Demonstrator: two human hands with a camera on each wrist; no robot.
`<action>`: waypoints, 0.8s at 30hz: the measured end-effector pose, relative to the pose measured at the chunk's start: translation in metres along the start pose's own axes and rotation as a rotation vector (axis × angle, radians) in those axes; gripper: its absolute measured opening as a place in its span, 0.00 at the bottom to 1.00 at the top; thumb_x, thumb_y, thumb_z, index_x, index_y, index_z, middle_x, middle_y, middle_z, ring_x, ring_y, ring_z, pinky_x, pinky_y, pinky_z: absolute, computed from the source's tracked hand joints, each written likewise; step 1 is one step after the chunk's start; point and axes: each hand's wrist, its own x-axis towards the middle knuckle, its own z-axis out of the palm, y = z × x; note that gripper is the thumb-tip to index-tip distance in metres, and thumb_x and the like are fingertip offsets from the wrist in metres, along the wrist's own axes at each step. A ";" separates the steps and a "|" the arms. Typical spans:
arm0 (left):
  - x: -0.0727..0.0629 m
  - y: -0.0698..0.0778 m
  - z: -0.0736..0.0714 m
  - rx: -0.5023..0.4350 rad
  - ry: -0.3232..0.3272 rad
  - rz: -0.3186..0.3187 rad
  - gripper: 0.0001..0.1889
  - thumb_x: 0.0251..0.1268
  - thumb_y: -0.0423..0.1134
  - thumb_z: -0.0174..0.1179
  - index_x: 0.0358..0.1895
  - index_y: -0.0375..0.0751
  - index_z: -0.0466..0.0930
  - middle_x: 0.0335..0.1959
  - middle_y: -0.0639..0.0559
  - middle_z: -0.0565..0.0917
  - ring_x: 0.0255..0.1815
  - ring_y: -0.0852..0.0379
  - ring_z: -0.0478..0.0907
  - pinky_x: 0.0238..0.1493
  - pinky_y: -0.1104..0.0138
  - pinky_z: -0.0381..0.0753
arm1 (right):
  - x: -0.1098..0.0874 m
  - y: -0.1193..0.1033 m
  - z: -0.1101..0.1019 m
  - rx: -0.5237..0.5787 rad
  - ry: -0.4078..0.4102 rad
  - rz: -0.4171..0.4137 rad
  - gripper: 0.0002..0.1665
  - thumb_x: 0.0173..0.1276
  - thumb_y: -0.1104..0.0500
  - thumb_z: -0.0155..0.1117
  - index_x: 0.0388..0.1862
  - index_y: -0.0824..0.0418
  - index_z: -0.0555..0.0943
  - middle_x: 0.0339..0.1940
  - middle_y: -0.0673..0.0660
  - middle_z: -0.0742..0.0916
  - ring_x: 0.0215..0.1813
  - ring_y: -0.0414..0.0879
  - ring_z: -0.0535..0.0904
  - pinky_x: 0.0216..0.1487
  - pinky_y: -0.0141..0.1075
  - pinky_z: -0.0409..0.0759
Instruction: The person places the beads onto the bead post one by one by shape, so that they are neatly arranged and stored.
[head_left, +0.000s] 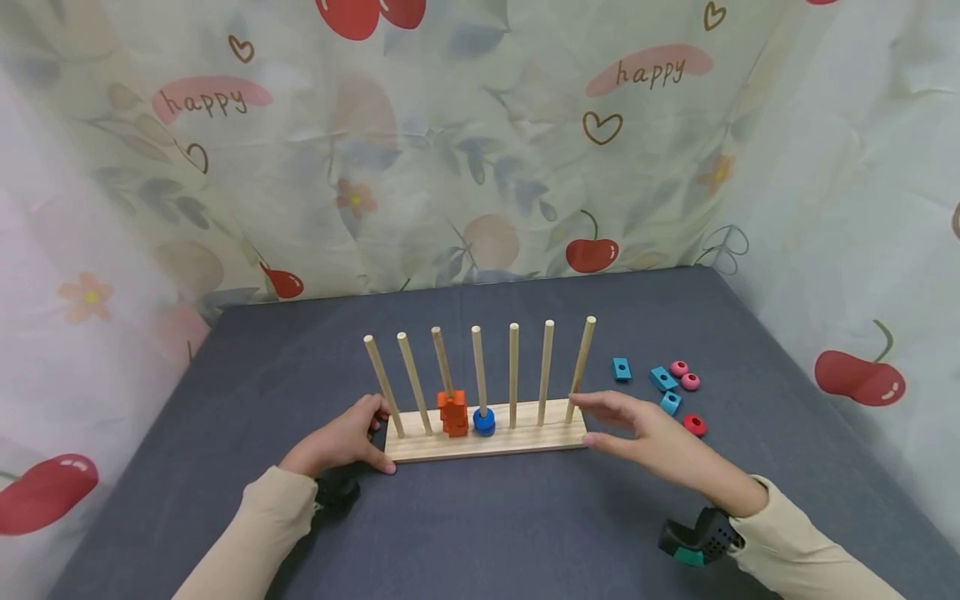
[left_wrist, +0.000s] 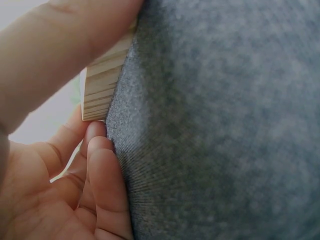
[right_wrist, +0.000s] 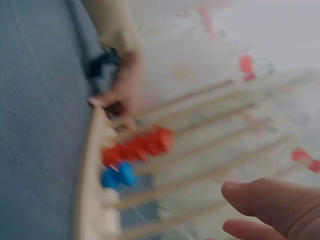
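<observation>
A wooden peg board (head_left: 487, 447) with a row of several upright dowels stands on the table. One dowel carries a stack of orange beads (head_left: 452, 414); the dowel to its right holds blue beads (head_left: 484, 422) low down. At the board's left end my left hand (head_left: 347, 437) grips it, thumb at the front corner and fingers round the back. The left wrist view shows the board's end (left_wrist: 100, 95) between thumb and curled fingers. My right hand (head_left: 648, 433) reaches to the right end with fingers extended, overlapping the last dowel's base. Its thumb and a finger show in the blurred right wrist view.
Right of the board lie several loose beads: blue rectangular ones (head_left: 663, 379), small pink round ones (head_left: 690, 382) and a red one (head_left: 694, 425). The dark grey tabletop (head_left: 480, 533) is bordered by a patterned curtain (head_left: 420, 167) behind and at both sides.
</observation>
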 end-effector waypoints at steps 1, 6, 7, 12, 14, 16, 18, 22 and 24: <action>0.000 0.000 0.000 0.000 0.000 0.000 0.36 0.34 0.37 0.82 0.47 0.36 0.67 0.44 0.44 0.67 0.44 0.50 0.66 0.44 0.60 0.68 | -0.004 0.000 -0.006 -0.017 0.036 -0.005 0.31 0.68 0.47 0.63 0.68 0.56 0.71 0.67 0.57 0.76 0.68 0.58 0.71 0.64 0.53 0.69; -0.001 0.001 0.000 -0.002 0.002 -0.001 0.36 0.34 0.37 0.82 0.47 0.36 0.67 0.44 0.43 0.67 0.44 0.50 0.66 0.45 0.60 0.68 | -0.019 0.004 -0.033 -0.086 0.229 -0.007 0.26 0.70 0.50 0.61 0.65 0.54 0.73 0.64 0.55 0.78 0.63 0.42 0.76 0.56 0.33 0.77; -0.001 0.001 0.000 -0.002 0.001 -0.001 0.36 0.34 0.38 0.82 0.47 0.36 0.67 0.44 0.44 0.67 0.44 0.50 0.66 0.45 0.60 0.68 | -0.022 0.005 -0.038 -0.090 0.260 -0.002 0.26 0.71 0.50 0.61 0.66 0.54 0.73 0.64 0.56 0.78 0.61 0.36 0.76 0.54 0.28 0.76; 0.000 0.000 0.000 0.000 0.001 -0.008 0.36 0.34 0.38 0.82 0.47 0.36 0.67 0.44 0.44 0.67 0.44 0.50 0.66 0.45 0.60 0.68 | -0.033 0.022 -0.052 -0.052 0.380 0.016 0.27 0.72 0.51 0.59 0.67 0.57 0.71 0.62 0.51 0.79 0.54 0.19 0.73 0.47 0.18 0.74; 0.000 -0.001 0.000 0.001 0.002 -0.010 0.36 0.34 0.38 0.82 0.47 0.36 0.67 0.44 0.44 0.67 0.44 0.50 0.66 0.45 0.60 0.68 | -0.034 0.033 -0.055 -0.046 0.414 0.025 0.27 0.72 0.51 0.59 0.66 0.58 0.72 0.58 0.43 0.80 0.53 0.19 0.73 0.46 0.17 0.74; 0.000 -0.001 0.000 -0.001 0.001 -0.010 0.36 0.34 0.38 0.82 0.47 0.36 0.67 0.44 0.44 0.67 0.45 0.50 0.66 0.45 0.60 0.68 | -0.036 0.044 -0.056 -0.051 0.435 0.041 0.27 0.72 0.50 0.59 0.66 0.58 0.72 0.55 0.37 0.80 0.52 0.19 0.74 0.46 0.16 0.73; -0.001 -0.001 0.000 -0.001 0.000 -0.009 0.36 0.34 0.38 0.82 0.47 0.36 0.67 0.44 0.44 0.67 0.45 0.50 0.66 0.45 0.60 0.68 | -0.037 0.054 -0.057 -0.066 0.445 0.073 0.28 0.71 0.49 0.59 0.66 0.58 0.72 0.55 0.39 0.80 0.51 0.19 0.74 0.45 0.15 0.72; -0.001 0.000 0.000 0.000 -0.002 -0.008 0.36 0.34 0.38 0.82 0.47 0.36 0.67 0.44 0.44 0.67 0.45 0.50 0.66 0.45 0.60 0.69 | -0.042 0.069 -0.059 -0.123 0.451 0.175 0.31 0.71 0.44 0.58 0.67 0.58 0.71 0.62 0.59 0.79 0.58 0.37 0.77 0.42 0.18 0.73; -0.001 0.000 0.000 0.003 -0.001 -0.008 0.36 0.34 0.38 0.82 0.47 0.37 0.67 0.44 0.44 0.67 0.45 0.50 0.66 0.46 0.60 0.69 | -0.045 0.075 -0.060 -0.146 0.456 0.225 0.33 0.70 0.43 0.58 0.67 0.59 0.70 0.64 0.65 0.77 0.61 0.51 0.76 0.45 0.28 0.79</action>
